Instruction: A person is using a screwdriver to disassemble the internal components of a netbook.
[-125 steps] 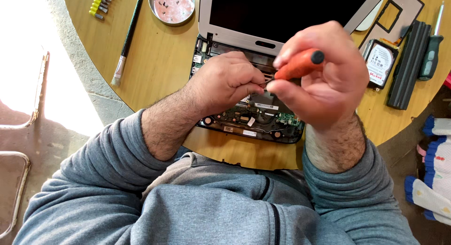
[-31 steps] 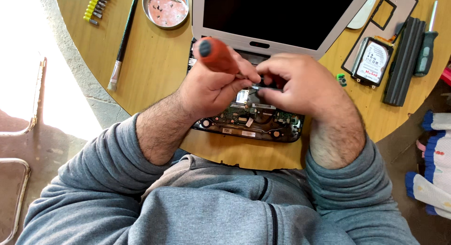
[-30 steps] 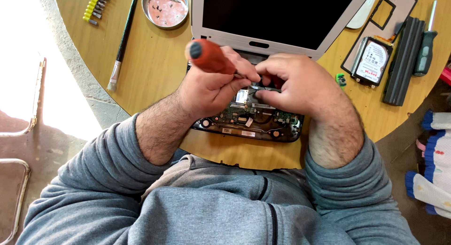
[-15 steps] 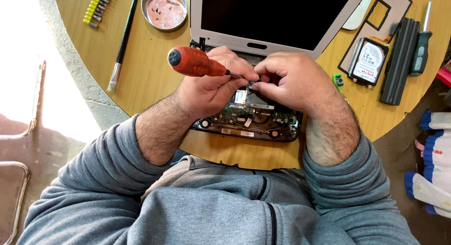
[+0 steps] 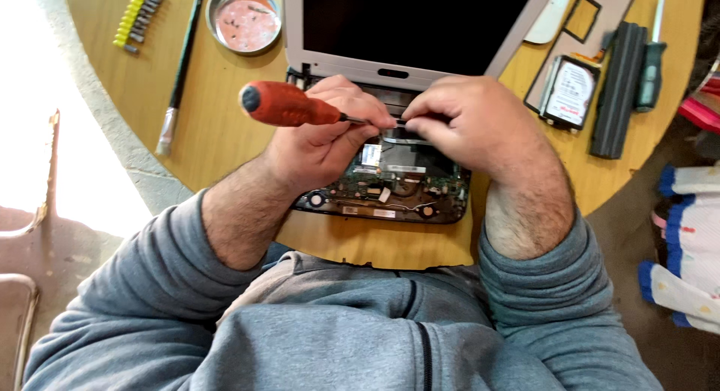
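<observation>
Repair workbench, opened laptop (image 5: 390,173), screwdriver bits (image 5: 136,16), loose hard drive (image 5: 568,92)

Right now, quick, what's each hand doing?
Left hand: closed around the orange-handled screwdriver.
Right hand: fingers pinched down on the opened laptop's exposed circuit board; what they grip cannot be told.
</observation>
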